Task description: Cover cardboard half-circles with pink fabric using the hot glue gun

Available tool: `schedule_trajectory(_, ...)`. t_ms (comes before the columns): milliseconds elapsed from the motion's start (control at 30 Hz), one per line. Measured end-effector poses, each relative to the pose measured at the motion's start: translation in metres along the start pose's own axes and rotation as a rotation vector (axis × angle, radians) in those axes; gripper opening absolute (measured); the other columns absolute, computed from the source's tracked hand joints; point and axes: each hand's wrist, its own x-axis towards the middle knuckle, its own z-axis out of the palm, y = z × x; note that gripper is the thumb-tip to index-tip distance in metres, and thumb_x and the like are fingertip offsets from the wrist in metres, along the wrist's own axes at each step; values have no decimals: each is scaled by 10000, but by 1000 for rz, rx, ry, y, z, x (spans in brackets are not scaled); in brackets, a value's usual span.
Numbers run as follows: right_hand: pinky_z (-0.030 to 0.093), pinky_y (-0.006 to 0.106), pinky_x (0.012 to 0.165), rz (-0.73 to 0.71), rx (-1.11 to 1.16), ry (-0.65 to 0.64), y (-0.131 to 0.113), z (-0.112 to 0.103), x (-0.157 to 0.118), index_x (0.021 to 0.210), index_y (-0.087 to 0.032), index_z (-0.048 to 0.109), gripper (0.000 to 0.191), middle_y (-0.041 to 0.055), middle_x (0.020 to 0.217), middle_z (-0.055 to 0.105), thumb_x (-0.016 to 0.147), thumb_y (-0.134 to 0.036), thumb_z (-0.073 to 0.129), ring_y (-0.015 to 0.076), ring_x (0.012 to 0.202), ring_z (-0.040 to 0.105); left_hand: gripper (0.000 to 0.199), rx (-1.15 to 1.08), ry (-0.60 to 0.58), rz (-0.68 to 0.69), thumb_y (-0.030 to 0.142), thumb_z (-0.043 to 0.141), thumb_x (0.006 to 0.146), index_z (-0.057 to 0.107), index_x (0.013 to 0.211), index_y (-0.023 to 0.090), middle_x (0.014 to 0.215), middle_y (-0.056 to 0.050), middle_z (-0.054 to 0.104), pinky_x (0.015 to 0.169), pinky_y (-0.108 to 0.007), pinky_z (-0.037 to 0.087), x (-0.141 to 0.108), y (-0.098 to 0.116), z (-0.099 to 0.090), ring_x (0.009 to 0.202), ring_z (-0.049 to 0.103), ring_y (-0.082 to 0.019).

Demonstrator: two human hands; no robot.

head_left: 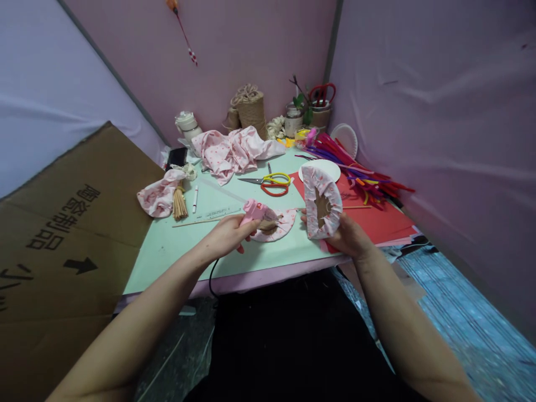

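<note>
Fingers of left hand (228, 233) closed around pink glue gun (253, 209). Right hand (352, 234) grips fabric-covered piece (311, 215), at three o'clock from gun, brown backing toward person. Second piece (285, 225) lies at four o'clock, scissors (263, 180) at one o'clock. Step seems gluing; next move calls for steady piece, careful nozzle aim.

A person's left hand (229, 234) grips a pink glue gun (254, 210) over a cloth-edged piece (285, 225) lying on a pale green table (167, 251). The right hand (350, 234) holds up a second piece (322, 206), its brown middle framed by gathered pink-patterned cloth. Beyond lie scissors (274, 181) with yellow and red handles, crumpled fabric (234, 152), and, at right, colourful pipe cleaners (335, 153) near red paper (377, 220). A cardboard box (54, 240) stands at left.
</note>
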Motion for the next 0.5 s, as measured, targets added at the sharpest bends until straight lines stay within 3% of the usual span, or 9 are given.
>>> schedule_trajectory(300,461,491,1046,1,28,-11,0,-1,0,1244,-271,603,684,86,1309,647,682,-638,732,303,1223,592,459,42,-14,7,603,441,847,546,741,169,739,-18,585,482,-257,450,19,-13,4,501,554,-121)
schedule_trajectory(500,462,497,1037,2,32,-32,1,-3,1,1265,-259,584,675,98,1319,638,711,-618,721,301,1216,595,436,79,7,-8,596,451,847,502,713,184,696,8,540,481,-253,432,20,-4,4,475,547,-119)
